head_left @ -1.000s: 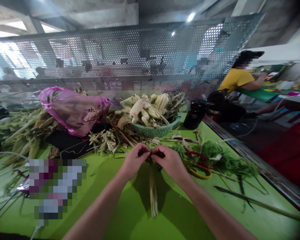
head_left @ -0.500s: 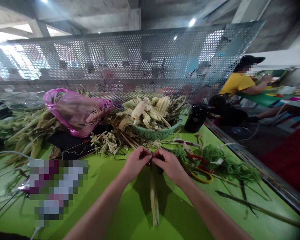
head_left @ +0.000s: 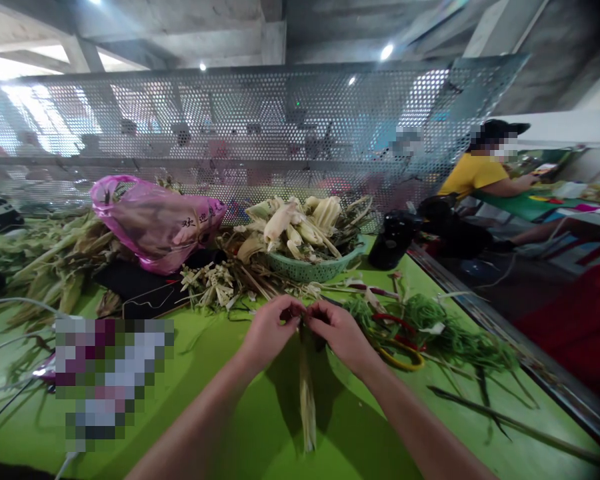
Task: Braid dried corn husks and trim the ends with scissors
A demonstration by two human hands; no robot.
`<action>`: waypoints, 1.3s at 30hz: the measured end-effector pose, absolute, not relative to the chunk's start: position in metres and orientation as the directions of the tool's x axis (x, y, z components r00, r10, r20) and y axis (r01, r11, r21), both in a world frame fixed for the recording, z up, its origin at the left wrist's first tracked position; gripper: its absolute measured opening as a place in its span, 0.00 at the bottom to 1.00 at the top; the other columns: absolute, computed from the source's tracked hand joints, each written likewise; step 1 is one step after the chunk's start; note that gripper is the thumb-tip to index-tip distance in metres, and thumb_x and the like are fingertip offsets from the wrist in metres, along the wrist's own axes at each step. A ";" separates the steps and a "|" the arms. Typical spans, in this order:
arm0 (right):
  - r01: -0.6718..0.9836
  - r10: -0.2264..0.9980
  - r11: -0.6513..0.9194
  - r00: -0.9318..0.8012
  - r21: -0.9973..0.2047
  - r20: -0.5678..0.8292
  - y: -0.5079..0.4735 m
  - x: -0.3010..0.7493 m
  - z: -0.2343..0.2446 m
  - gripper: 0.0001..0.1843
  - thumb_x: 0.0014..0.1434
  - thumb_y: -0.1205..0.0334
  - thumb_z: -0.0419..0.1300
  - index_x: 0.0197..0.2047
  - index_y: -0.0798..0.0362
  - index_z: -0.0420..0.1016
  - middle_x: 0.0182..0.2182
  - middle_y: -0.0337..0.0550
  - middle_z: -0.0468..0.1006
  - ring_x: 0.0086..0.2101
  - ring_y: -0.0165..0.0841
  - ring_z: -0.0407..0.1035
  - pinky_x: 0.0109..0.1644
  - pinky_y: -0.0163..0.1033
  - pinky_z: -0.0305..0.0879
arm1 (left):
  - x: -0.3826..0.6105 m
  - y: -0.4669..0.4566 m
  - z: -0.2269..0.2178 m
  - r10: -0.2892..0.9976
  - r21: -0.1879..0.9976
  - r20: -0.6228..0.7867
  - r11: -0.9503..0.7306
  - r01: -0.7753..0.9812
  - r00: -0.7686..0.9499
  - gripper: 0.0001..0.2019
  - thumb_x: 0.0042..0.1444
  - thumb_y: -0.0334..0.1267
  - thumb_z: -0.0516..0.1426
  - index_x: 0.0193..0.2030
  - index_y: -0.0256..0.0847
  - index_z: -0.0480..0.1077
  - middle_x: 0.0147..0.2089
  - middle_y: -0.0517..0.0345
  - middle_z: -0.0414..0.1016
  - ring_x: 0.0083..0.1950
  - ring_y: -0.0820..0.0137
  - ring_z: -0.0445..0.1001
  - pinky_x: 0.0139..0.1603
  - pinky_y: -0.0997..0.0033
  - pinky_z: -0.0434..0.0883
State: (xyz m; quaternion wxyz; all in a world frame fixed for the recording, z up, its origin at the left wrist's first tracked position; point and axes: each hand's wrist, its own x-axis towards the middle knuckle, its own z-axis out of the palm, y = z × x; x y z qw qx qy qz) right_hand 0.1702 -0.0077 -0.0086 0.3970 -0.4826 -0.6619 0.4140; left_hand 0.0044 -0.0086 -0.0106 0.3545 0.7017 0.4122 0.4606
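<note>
My left hand [head_left: 269, 328] and my right hand [head_left: 341, 331] meet over the green table [head_left: 240, 440], fingertips pinched together on the top end of a bundle of pale dried leaf strips [head_left: 307, 400]. The bundle hangs down from my fingers towards me, its lower end resting on the table. Both hands are closed on it. What the fingertips do at the top is hidden.
A green basket [head_left: 314, 265] heaped with pale husks stands behind my hands. A pink plastic bag [head_left: 155, 223] and piles of green leaves [head_left: 50, 260] lie at the left. Yellow and red scissors [head_left: 400, 347] and green cuttings [head_left: 445, 330] lie at the right. A perforated metal screen [head_left: 250, 133] backs the table. A person in yellow [head_left: 473, 177] sits at the far right.
My hands have stayed pinched on the bundle's top, shifting only slightly. The view has tilted a little.
</note>
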 end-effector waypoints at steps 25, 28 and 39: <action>0.303 0.954 0.252 -0.236 -0.919 0.184 -0.008 0.172 -0.004 0.05 0.55 0.60 0.58 0.32 0.53 0.69 0.25 0.35 0.67 0.28 0.31 0.60 0.33 0.37 0.57 | -0.003 -0.003 -0.011 0.950 0.977 0.108 -0.156 0.145 0.293 0.05 0.49 0.33 0.58 0.34 0.38 0.69 0.31 0.60 0.69 0.34 0.71 0.66 0.39 0.71 0.63; 0.232 0.961 0.187 -0.243 -0.954 0.130 -0.008 0.172 -0.004 0.07 0.55 0.58 0.59 0.32 0.53 0.69 0.24 0.35 0.66 0.26 0.30 0.59 0.32 0.36 0.55 | -0.001 -0.003 -0.012 0.954 0.980 0.126 -0.163 0.118 0.273 0.05 0.48 0.32 0.58 0.33 0.38 0.69 0.30 0.61 0.69 0.33 0.73 0.65 0.37 0.72 0.63; 0.024 0.964 -0.027 -0.264 -0.999 -0.032 -0.011 0.171 0.003 0.12 0.51 0.54 0.64 0.29 0.53 0.69 0.21 0.34 0.65 0.23 0.28 0.58 0.29 0.36 0.53 | 0.003 -0.006 -0.008 0.947 0.970 0.217 -0.236 0.054 0.236 0.06 0.49 0.31 0.60 0.36 0.38 0.70 0.33 0.59 0.72 0.35 0.72 0.69 0.39 0.72 0.67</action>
